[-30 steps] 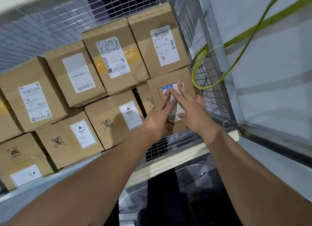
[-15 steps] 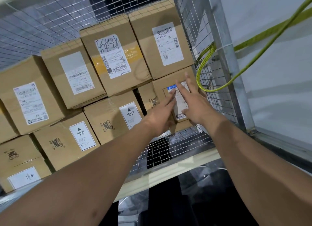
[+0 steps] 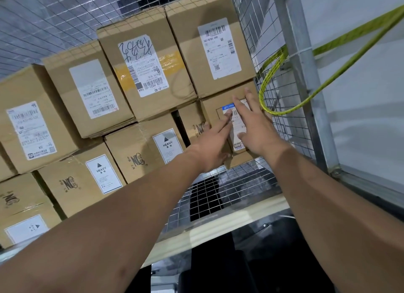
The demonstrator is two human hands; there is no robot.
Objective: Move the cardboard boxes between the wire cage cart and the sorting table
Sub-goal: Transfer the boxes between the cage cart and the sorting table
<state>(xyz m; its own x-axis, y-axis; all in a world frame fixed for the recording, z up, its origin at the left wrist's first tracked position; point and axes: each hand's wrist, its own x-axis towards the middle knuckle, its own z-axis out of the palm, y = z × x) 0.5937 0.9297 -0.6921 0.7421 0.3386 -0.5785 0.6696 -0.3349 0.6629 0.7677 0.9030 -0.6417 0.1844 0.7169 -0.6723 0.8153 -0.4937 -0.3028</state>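
While the box point(image 3: 212, 110) sat low in the cage's right corner, on the mesh floor point(image 3: 229, 183) and under a bigger carton point(image 3: 192, 58), I had both hands flat on its front face. My left hand point(image 3: 215, 144) lay with straight fingers along the left edge of the label point(image 3: 235, 128), thumb down near the bottom edge. My right hand point(image 3: 255, 128) was spread wide over the label's right side, its fingertips near the top edge. Neither hand curled round anything; it was palm pressure, not a hold. That stance seemed to suit pushing the box home into its slot, or feeling for an edge to draw it out, and I could not tell which. The side mesh point(image 3: 247, 30) ran close by on the right, so I judged the open front the easiest face to work from. The box was plain brown cardboard, matte and square-edged, its paper label white with a blue header. Nearby cartons point(image 3: 140, 152) wore HEAVY stickers. The cage wire was a thin grey grid, and a woven yellow-green strap point(image 3: 328, 78) looped through it just beside the box. No sorting table was in view.
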